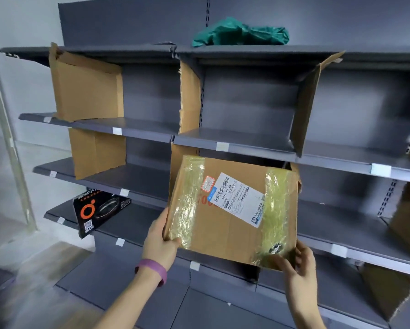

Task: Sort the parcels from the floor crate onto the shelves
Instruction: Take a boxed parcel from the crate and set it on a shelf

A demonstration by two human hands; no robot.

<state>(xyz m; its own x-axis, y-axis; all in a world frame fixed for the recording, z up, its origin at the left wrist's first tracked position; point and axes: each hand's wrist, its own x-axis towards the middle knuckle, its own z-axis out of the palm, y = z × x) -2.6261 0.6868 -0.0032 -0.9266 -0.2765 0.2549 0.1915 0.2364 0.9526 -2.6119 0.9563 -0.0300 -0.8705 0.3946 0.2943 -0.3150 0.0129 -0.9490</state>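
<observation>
Left hand (161, 243) and right hand (299, 264) hold the box (230, 217) before the shelves (246, 143), fingers clamped on its lower corners, not yet placed. A carton (97, 210) and bag (242, 33) sit shelved, likely sorted already; the crate is out of sight.

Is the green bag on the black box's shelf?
No, the green bag lies on the top shelf; the black box stands three shelves lower.

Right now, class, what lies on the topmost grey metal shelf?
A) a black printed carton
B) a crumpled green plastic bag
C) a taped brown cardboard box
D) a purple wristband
B: the crumpled green plastic bag rests on the topmost grey metal shelf, while the taped brown cardboard box is held lower down by the left hand and right hand.
</observation>
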